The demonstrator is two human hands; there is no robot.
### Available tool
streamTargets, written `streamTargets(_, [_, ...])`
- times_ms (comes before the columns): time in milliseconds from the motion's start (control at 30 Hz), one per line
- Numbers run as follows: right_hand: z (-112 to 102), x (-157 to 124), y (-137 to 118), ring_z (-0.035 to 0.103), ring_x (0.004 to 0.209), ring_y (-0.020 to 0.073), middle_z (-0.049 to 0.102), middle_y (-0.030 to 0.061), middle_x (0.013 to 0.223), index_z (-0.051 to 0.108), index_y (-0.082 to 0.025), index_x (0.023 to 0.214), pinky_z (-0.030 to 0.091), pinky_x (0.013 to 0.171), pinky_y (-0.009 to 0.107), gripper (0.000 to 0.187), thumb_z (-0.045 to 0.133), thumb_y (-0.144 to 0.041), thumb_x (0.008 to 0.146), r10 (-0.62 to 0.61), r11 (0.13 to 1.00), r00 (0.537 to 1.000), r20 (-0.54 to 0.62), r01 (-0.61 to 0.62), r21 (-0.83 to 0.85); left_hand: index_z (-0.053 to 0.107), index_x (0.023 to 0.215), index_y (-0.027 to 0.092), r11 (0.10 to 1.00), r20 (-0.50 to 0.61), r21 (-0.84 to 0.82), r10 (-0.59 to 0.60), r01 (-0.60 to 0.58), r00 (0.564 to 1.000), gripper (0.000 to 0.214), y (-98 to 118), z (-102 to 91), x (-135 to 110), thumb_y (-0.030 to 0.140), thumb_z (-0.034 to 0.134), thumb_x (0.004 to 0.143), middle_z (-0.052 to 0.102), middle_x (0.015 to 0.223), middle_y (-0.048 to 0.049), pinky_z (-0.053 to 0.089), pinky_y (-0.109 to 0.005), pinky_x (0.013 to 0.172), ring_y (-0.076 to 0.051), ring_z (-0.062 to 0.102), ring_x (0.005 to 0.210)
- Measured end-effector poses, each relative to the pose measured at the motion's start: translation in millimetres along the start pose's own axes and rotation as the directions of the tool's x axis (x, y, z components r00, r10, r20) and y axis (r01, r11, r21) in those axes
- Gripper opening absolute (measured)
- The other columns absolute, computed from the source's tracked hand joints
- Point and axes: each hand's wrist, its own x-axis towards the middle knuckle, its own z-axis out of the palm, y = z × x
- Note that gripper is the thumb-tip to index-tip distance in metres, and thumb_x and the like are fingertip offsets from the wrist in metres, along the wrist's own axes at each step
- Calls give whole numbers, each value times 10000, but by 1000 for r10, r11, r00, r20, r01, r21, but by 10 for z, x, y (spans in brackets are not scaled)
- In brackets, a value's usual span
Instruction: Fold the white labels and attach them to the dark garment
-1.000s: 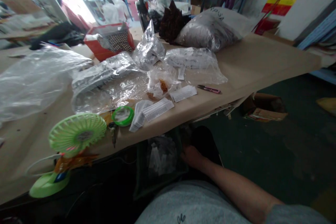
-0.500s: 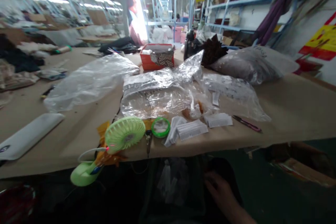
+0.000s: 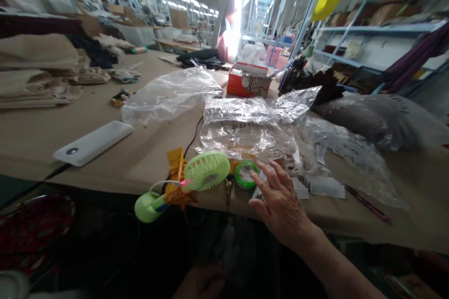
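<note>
My right hand (image 3: 280,201) reaches over the table's front edge with its fingers spread and nothing held in them. Its index fingertip is at the rim of a small round green tub (image 3: 246,174) with whitish contents; touching or just above it, I cannot tell. Beneath and beside the hand lie stacks of white printed labels (image 3: 327,187), partly covered by it. Low in the picture, in the dark below the table, my left hand (image 3: 203,281) shows dimly, its fingers too dark to read. Close to it is a pale clear plastic bag (image 3: 235,247).
A green handheld fan (image 3: 206,171) is taped at the table edge, left of the tub. Clear plastic bags (image 3: 245,126) spread behind it. Pink-handled snips (image 3: 368,204) lie right, a white power bank-like slab (image 3: 94,143) left, an orange box (image 3: 248,79) at the back.
My right hand has risen from below the table to the tub and labels, fingers spreading. My left hand has come into view at the bottom. The view has turned left.
</note>
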Motion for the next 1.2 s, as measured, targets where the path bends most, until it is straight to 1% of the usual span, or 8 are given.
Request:
streamTargets(167, [129,203,77,329,1277,345,502,73,1322,596,-222,1157,286,1037,549,327,525,-391,886,37,998,999,20,-36,-43,695,829,158,997,77,18,74,-76,994,259,95,60,39,299,498,739,683,824,-35,429,-268,760,-203,596,835])
streamTargets(267, [55,112,145,452,1188,271,562,107,1212,562,-177,1160,388,993,448,290,503,-308,908,33,989,989,-146,-11,145,686,796,156,997,86,17,71,-73,994,247,182,44,6,299,492,739,676,800,-32,423,-270,761,-198,593,820])
streamTargets(400, [-20,-175,232,590,908,186,617,45,889,603,-203,856,487,827,349,102,516,-232,903,164,937,941,-298,-53,346,669,735,160,995,49,-84,62,-58,997,216,334,-4,-24,297,503,737,658,728,-16,416,-265,732,-186,576,772])
streamTargets(633, [318,-530,189,317,1298,313,524,103,1296,563,-189,1192,276,1055,534,348,580,-272,855,84,995,975,-207,-93,-30,671,667,167,972,43,-216,107,-95,993,164,622,59,33,246,539,725,653,677,1,404,-244,704,-163,564,721])
streamTargets(767, [412,-528,149,377,1268,287,610,59,1200,634,-234,1074,229,1079,520,229,604,-257,849,42,995,960,-277,-66,-80,691,701,162,963,59,-253,115,-96,992,152,695,140,81,228,559,734,666,701,-10,403,-239,715,-159,570,738])
streamTargets(967, [401,-548,234,501,1150,243,672,28,1065,676,-248,936,361,1003,478,151,611,-151,840,6,997,934,-356,20,71,693,684,136,933,126,-346,147,-95,981,142,825,209,147,225,594,734,657,659,-26,405,-253,685,-151,565,674])
streamTargets(1100, [311,-607,222,497,1151,238,660,47,1030,677,-238,917,446,935,454,171,579,-113,852,16,969,923,-384,81,234,680,729,121,804,176,-595,107,19,979,156,986,260,181,273,650,744,662,674,-48,433,-262,688,-146,590,666])
streamTargets(1200, [198,-690,91,498,1144,241,655,58,1003,674,-232,912,480,901,443,165,559,-125,863,-17,942,933,-361,136,307,661,884,122,521,217,-846,143,113,966,265,1117,306,216,370,605,808,678,799,-88,472,-299,720,-166,626,730])
